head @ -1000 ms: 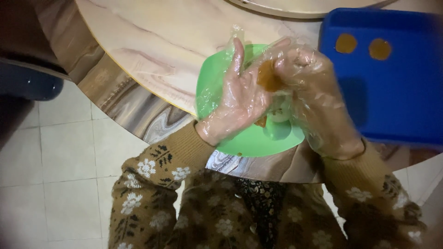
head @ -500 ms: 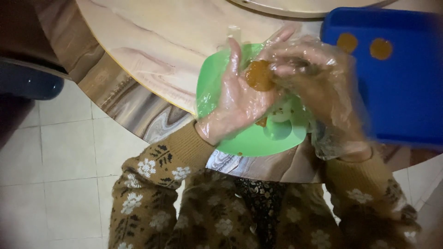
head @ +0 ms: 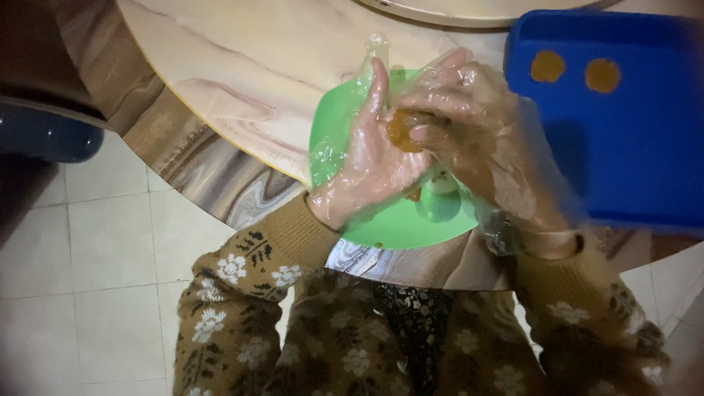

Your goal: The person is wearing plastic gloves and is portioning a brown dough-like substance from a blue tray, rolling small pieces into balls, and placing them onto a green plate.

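Both my hands wear clear plastic gloves and meet above a green plate [head: 396, 227] at the table's edge. My left hand [head: 370, 161] lies palm up with an orange-brown lump of dough [head: 402, 130] on it. My right hand [head: 477, 128] presses its fingers on the lump from the right. A small pale piece [head: 440, 180] lies on the plate under my hands.
A blue tray [head: 631, 147] to the right holds two flat orange-brown discs [head: 547, 66] [head: 603, 75]. The round marbled table [head: 242, 88] ends just before my lap. A dark blue stool [head: 44, 136] stands at the left over a tiled floor [head: 103, 293].
My right hand has slid from covering the lump to pressing it on my left palm, so the orange-brown lump shows more. My left hand has stayed put.
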